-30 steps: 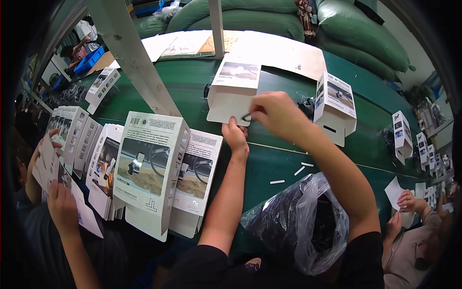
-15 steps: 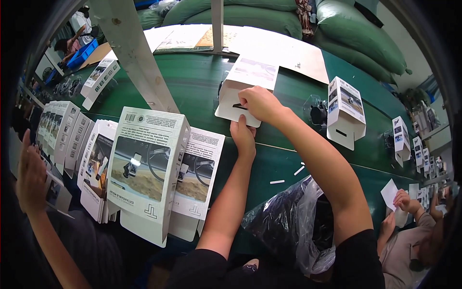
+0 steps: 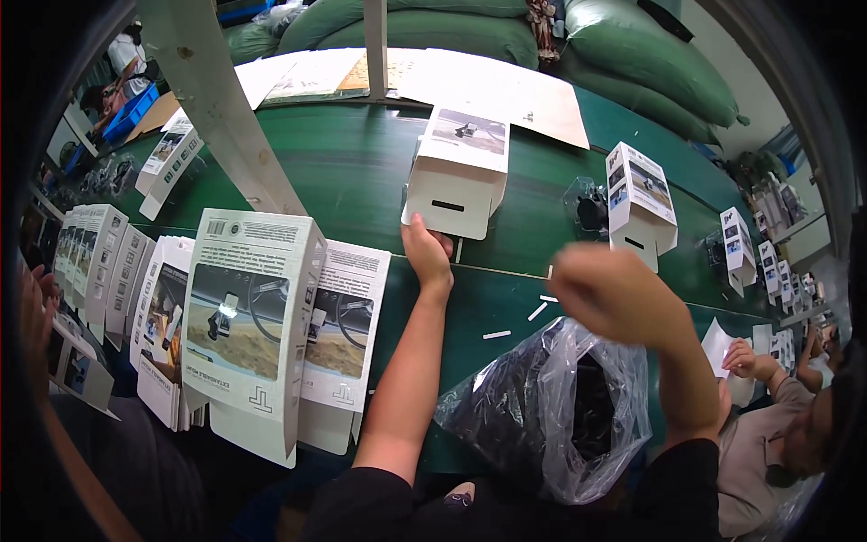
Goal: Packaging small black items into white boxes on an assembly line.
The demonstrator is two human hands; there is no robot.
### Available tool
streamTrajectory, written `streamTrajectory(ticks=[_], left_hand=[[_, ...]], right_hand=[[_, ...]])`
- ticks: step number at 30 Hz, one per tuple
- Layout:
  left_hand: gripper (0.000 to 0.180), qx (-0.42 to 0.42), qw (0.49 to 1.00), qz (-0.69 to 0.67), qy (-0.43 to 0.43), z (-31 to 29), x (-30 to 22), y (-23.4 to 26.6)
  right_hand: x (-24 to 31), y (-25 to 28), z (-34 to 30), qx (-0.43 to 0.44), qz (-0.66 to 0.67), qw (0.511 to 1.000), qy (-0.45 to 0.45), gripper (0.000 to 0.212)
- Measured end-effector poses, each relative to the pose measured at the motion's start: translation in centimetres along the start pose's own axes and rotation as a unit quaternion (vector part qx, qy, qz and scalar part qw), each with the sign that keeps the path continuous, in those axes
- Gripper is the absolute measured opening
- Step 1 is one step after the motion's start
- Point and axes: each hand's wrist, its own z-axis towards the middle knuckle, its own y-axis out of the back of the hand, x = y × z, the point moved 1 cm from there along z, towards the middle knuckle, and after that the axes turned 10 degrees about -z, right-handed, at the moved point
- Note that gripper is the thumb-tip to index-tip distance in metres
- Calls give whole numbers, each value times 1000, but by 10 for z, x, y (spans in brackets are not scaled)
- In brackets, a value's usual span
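Note:
A white carton (image 3: 461,172) with a printed photo panel stands on the green table, its flap toward me. On that flap is a narrow black bar (image 3: 448,207); I cannot tell whether it is a slot or a stuck-on strip. My left hand (image 3: 426,257) grips the flap's near left corner, thumb on top and fingers underneath. Off to the right, my right hand (image 3: 610,289) is raised above the far end of a clear plastic bag (image 3: 515,420) with black contents. Motion blur smears its fingers, so what it holds, if anything, is unclear.
Printed cartons (image 3: 244,316) stand upright at the left, beside another person's hand (image 3: 34,312). Small white strips (image 3: 538,311) lie near the bag. Another carton (image 3: 641,199) stands beside a black part in clear packaging (image 3: 589,206). A metal post (image 3: 212,108) rises at the left.
My right hand has left the carton's flap and swung right and nearer, over the bag. My left hand still holds the flap. The whole view has shifted slightly.

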Motion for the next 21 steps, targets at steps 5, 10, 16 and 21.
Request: streamTrajectory(ticks=[5,10,16,21], left_hand=[[19,-27,997,1,-67,-6,5,-22],[15,-3,994,-1,-106,-17,19,-53],[11,4,994,3,-110,-37,35,-86],[11,20,994,8,-106,-52,39,-101]], right_hand=[[-20,-36,-142,230,-7,973,-6,24],[-36,-77,-192,160,-32,986,32,30],[-70,-58,-243,171,-39,984,19,24],[-82,-44,-260,133,-22,989,65,22]])
